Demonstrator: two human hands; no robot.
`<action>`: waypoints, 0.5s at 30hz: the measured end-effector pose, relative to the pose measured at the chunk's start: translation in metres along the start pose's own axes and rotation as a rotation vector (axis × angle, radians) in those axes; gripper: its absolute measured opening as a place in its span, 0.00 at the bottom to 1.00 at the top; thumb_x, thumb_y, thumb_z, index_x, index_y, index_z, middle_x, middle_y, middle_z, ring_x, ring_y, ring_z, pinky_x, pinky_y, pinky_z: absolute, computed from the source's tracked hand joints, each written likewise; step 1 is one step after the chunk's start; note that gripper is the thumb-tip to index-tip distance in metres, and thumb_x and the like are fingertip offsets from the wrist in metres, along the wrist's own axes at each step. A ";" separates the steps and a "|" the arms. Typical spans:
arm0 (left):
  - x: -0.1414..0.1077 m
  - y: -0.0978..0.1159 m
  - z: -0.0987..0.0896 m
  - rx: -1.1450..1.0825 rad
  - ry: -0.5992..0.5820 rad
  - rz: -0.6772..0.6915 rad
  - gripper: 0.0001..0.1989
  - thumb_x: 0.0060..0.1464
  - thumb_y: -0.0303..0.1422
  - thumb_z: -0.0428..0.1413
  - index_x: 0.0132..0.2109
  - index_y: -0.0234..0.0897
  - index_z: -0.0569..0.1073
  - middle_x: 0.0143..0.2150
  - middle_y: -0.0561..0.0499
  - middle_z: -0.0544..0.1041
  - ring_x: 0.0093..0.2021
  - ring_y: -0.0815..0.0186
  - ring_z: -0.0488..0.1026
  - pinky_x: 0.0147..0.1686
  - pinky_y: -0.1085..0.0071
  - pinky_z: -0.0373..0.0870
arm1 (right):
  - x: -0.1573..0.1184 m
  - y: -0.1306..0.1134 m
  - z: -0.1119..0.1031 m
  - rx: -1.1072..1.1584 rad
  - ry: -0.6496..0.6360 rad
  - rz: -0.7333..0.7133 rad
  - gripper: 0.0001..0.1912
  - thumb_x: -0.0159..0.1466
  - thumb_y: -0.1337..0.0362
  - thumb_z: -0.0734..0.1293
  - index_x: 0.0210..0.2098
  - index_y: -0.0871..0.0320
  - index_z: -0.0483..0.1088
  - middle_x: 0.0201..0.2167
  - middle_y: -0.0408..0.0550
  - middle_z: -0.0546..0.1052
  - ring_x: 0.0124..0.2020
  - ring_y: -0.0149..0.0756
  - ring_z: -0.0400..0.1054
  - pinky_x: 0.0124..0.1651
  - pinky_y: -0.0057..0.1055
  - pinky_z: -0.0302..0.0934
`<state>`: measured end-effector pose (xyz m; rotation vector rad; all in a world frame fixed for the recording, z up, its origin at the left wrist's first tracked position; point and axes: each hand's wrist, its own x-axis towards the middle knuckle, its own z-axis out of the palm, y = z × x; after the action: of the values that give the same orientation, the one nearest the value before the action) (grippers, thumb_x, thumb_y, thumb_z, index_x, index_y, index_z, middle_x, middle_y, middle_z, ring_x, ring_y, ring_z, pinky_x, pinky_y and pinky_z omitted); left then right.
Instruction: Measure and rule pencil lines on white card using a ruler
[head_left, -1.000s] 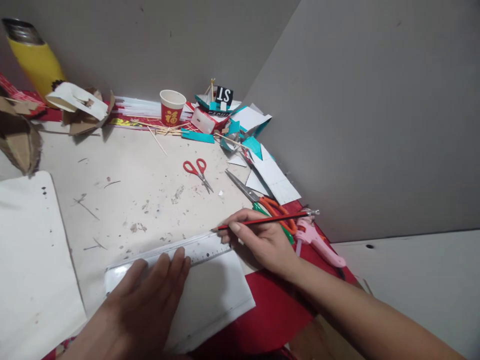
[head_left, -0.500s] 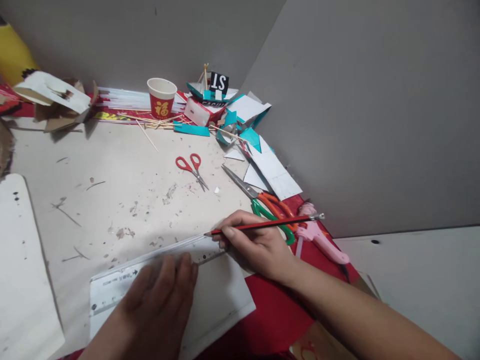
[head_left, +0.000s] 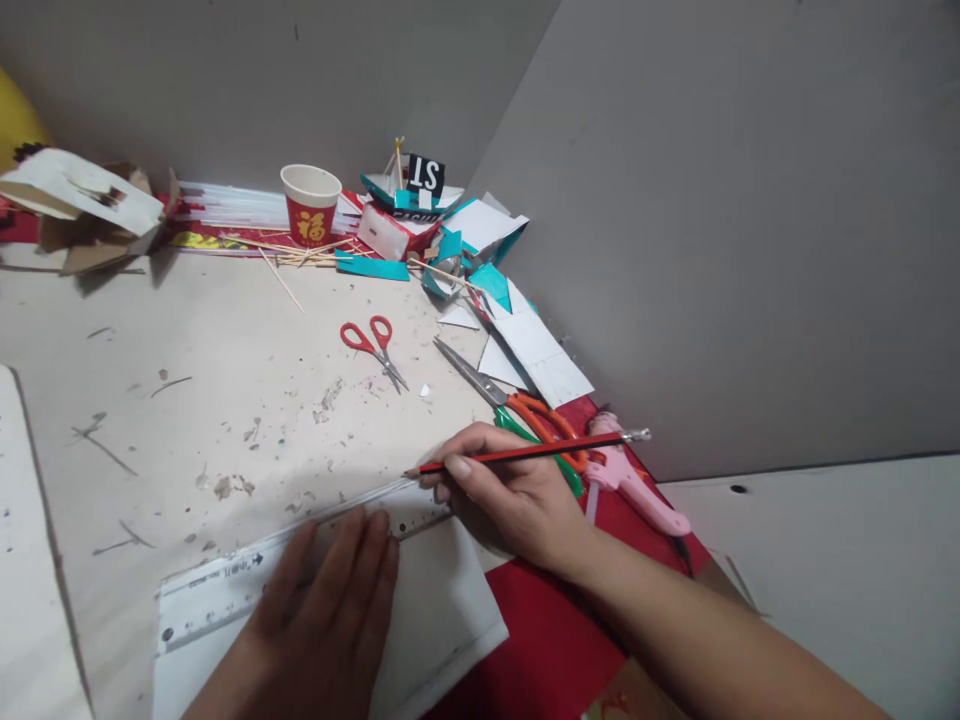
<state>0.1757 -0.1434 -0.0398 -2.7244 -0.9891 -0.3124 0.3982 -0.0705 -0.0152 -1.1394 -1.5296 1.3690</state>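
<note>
My left hand (head_left: 326,600) lies flat with its fingers stretched over a clear ruler (head_left: 217,590), pressing it on a white sheet of card (head_left: 442,610). Part of the ruler is hidden beneath those fingers. My right hand (head_left: 510,490) grips a red and black pencil (head_left: 540,450) between thumb and fingers. The pencil's tip points left, close to the ruler's far edge near its right end; whether it touches the card I cannot tell. Just beyond the right hand lie large scissors (head_left: 480,380) with orange and green handles.
Small red-handled scissors (head_left: 375,345) lie mid-table. A pink glue gun (head_left: 637,490) rests at the right. At the back stand a paper cup (head_left: 310,210), wooden sticks (head_left: 300,250), teal and white card scraps (head_left: 540,350) and a cut cardboard box (head_left: 97,220). A white board (head_left: 22,560) lies left.
The view has shifted a little, so most things sit slightly further left. The pencil tip has moved slightly left along the ruler's edge. Both hands keep their hold.
</note>
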 end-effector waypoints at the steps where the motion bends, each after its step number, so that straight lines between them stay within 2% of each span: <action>1: 0.000 0.001 0.001 -0.001 0.003 -0.004 0.24 0.59 0.34 0.44 0.59 0.31 0.70 0.62 0.40 0.70 0.63 0.47 0.57 0.58 0.50 0.52 | -0.001 -0.001 -0.001 -0.005 0.006 -0.005 0.10 0.67 0.58 0.65 0.37 0.59 0.72 0.30 0.48 0.77 0.29 0.30 0.70 0.33 0.28 0.67; 7: -0.004 0.006 0.007 0.075 0.065 0.014 0.23 0.59 0.31 0.44 0.58 0.28 0.70 0.60 0.38 0.71 0.60 0.46 0.61 0.56 0.51 0.54 | -0.002 -0.001 -0.001 -0.052 0.002 -0.046 0.09 0.68 0.60 0.65 0.37 0.59 0.73 0.30 0.48 0.77 0.30 0.30 0.71 0.33 0.27 0.67; 15: -0.002 0.005 0.008 0.084 0.076 0.032 0.23 0.58 0.31 0.45 0.56 0.27 0.71 0.58 0.38 0.72 0.59 0.47 0.64 0.60 0.54 0.52 | -0.003 0.000 -0.005 -0.125 -0.025 -0.041 0.08 0.68 0.61 0.64 0.38 0.58 0.73 0.31 0.47 0.77 0.30 0.30 0.69 0.31 0.27 0.65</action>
<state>0.1784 -0.1465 -0.0486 -2.6294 -0.9168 -0.3576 0.4040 -0.0716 -0.0140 -1.1632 -1.6675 1.2796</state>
